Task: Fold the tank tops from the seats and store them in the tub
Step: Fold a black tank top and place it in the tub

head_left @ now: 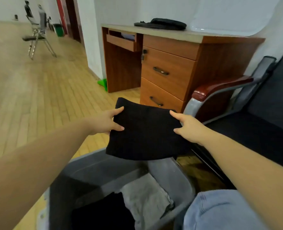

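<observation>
A folded black tank top (pixel 145 131) is held flat in the air above the far rim of the grey tub (pixel 179 178). My left hand (pixel 106 122) pinches its left edge, thumb on top and fingers under. My right hand (pixel 187 126) pinches its right edge the same way. Inside the tub lie a folded grey garment (pixel 147 196) and a folded black garment (pixel 104 213). The dark seat (pixel 257 130) with a red-brown armrest (pixel 220 87) is to the right.
A wooden desk with drawers (pixel 167 68) stands straight ahead, a black item (pixel 162 24) on its top. A folding chair (pixel 37 34) stands far left on the wooden floor (pixel 37 97). My knee in blue jeans (pixel 220 211) is at the lower right beside the tub.
</observation>
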`<move>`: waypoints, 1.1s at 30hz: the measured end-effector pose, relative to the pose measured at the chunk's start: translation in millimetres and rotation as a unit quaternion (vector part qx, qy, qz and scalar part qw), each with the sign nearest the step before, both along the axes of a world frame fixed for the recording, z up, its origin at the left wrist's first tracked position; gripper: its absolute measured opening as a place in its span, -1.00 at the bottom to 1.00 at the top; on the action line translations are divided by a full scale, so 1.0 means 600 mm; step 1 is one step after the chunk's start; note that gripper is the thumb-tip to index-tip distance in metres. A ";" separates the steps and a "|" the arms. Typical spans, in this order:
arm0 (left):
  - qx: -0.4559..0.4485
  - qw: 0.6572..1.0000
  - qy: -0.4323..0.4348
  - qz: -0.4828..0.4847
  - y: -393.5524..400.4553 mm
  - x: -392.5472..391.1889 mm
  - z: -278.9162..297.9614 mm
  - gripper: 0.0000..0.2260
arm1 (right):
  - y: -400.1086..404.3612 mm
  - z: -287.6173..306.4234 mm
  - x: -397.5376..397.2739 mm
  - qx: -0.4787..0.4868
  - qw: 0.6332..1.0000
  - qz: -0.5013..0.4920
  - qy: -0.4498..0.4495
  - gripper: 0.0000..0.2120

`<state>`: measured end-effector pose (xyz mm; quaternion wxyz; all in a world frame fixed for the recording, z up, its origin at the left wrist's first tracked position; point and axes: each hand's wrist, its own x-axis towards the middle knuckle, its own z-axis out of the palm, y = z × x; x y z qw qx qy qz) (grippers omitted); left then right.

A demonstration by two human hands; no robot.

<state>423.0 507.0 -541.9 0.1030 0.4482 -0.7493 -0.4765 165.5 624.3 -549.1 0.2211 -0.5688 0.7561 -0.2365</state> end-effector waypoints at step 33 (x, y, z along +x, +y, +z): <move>0.146 0.979 -0.112 0.092 0.114 -0.037 -0.495 -0.20 | -0.033 -0.406 0.089 0.323 0.934 0.018 0.152 -0.15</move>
